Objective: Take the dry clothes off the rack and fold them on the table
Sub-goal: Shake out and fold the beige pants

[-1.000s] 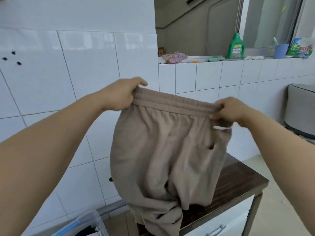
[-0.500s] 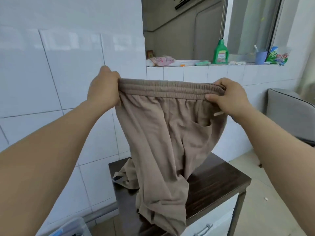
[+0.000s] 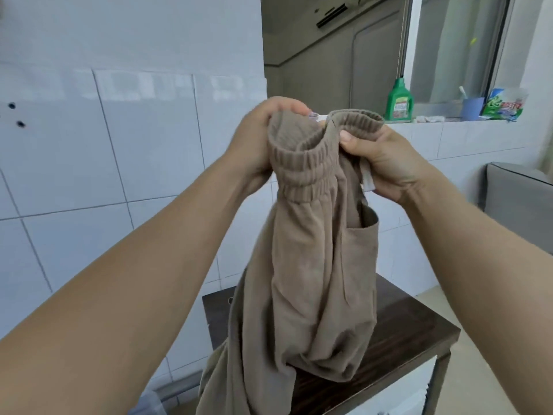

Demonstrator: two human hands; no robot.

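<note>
1. Above the dark wooden table (image 3: pixel 419 333), I hold a pair of taupe trousers (image 3: pixel 311 280) up by the ribbed elastic waistband (image 3: pixel 302 166), the two ends of the band brought close together in front of the white tiled wall (image 3: pixel 119 145).
2. My left hand (image 3: pixel 254 145) grips the band's left end, fingers curled over the top edge. My right hand (image 3: pixel 386 163) pinches the other end, thumb pressed on the near face and the other fingers hidden behind the cloth.
3. The legs hang down in loose folds; their lower part rests bunched on the table top and one portion trails past its near edge.
4. In my judgement the step in hand is the first fold: halving the trousers lengthwise, side seam to side seam, while they hang.
5. The next move calls for matching the two waistband ends flush, letting the legs fall one over the other, then laying the garment flat on the table and smoothing it. The slack pooled below could twist and spoil the alignment.
6. On the ledge behind stand a green detergent bottle (image 3: pixel 399 100) and a blue cup (image 3: pixel 472 107).
</note>
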